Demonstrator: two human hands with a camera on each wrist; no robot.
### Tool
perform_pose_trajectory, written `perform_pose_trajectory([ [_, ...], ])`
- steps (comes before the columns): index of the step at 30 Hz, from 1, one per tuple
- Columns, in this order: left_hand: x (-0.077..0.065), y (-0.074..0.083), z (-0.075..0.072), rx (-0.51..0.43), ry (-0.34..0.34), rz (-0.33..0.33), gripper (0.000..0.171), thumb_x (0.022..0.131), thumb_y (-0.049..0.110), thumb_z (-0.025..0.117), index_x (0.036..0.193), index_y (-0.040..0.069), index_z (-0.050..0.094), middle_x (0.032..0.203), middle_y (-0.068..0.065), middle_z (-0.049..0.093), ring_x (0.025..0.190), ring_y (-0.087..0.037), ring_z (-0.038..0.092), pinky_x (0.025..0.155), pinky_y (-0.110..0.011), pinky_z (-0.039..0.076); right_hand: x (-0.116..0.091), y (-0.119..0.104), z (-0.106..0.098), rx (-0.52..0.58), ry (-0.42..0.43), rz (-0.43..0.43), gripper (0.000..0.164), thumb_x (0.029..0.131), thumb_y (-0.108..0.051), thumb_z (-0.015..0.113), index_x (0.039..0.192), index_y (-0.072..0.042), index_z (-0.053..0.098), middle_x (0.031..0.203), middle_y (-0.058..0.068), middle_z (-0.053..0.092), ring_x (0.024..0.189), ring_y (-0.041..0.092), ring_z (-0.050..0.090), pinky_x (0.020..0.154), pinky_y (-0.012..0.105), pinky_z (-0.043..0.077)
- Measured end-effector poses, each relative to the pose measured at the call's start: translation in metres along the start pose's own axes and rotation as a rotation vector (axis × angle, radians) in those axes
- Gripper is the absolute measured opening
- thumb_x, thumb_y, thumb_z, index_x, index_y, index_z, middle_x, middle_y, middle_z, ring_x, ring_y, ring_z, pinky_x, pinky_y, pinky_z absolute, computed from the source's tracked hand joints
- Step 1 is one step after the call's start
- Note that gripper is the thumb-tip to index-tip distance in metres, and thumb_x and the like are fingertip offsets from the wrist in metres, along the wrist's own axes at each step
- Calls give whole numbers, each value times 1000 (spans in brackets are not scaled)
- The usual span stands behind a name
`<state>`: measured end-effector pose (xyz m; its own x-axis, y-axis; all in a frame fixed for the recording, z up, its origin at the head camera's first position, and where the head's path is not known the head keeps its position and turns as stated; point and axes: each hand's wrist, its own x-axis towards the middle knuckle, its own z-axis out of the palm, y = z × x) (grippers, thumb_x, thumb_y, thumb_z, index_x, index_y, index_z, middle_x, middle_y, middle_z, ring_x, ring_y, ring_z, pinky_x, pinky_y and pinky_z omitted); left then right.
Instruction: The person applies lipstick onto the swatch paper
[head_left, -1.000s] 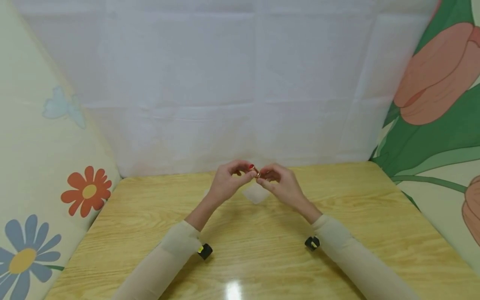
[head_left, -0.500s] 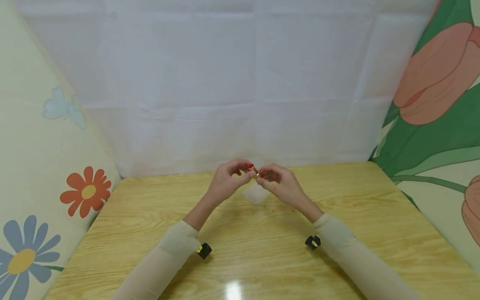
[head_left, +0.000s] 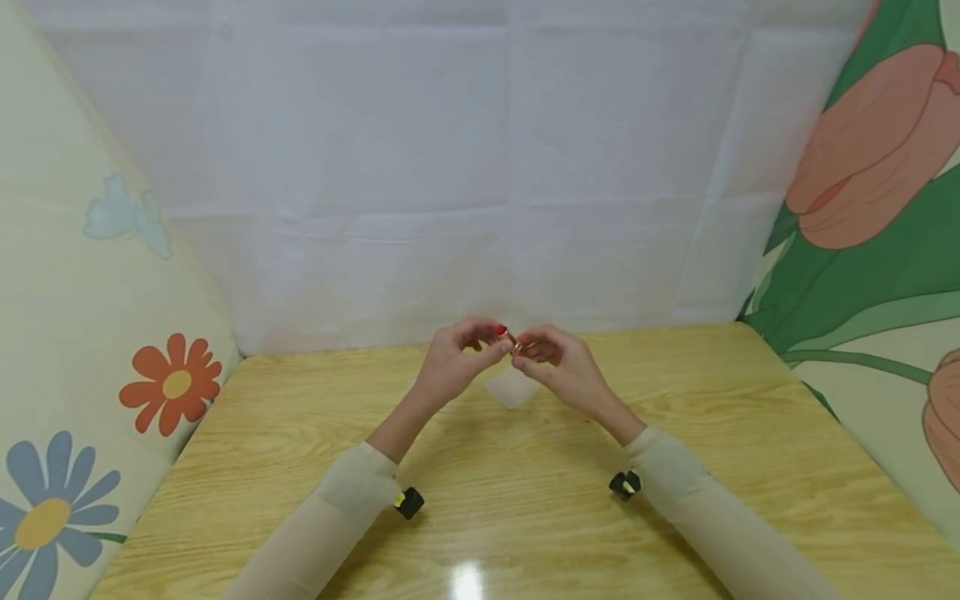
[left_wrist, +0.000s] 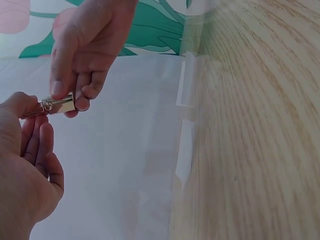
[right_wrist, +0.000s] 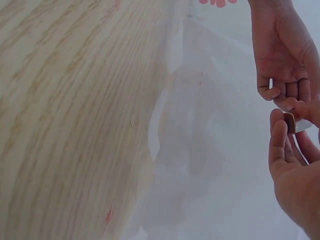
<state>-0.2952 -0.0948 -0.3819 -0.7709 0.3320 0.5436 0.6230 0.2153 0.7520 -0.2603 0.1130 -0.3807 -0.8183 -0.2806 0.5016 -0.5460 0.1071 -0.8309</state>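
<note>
We see the gold lipstick (left_wrist: 62, 105), its tip red, in the air over the worktop (head_left: 510, 483). Left hand (head_left: 453, 358) pinches it from its left, right hand (head_left: 564, 365) from its right. Behind the lipstick hangs white cloth (head_left: 465, 167).

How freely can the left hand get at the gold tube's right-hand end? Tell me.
Probably not: the right hand pinches that end of the gold tube. The left hand holds the other end; the right hand's grip would likely have to loosen first.
</note>
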Motion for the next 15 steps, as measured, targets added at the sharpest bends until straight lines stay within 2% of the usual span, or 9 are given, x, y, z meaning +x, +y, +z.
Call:
perform_pose_trajectory([
  [4,0,-3,-2,-24,-4,-2,18,94,15,77,108,6,75,97,-4,72,88,-20,64,78,-35,49,0,0,-1,7,-27,6,24,93,5,72,116,8,66,104,23,69,92,38,68,79,33,56],
  [7,0,-4,-2,-33,-15,6,17,94,18,77,108,8,75,97,-1,72,88,-20,64,78,-34,50,-1,0,-2,16,-47,16,24,94,5,70,117,9,66,103,24,70,92,39,68,78,30,56],
  [15,0,-6,-1,-28,-30,12,19,95,22,76,110,11,75,96,2,72,88,-19,65,79,-36,50,-2,5,-6,40,-81,64,26,97,1,69,122,7,67,106,24,71,96,37,70,82,35,57],
])
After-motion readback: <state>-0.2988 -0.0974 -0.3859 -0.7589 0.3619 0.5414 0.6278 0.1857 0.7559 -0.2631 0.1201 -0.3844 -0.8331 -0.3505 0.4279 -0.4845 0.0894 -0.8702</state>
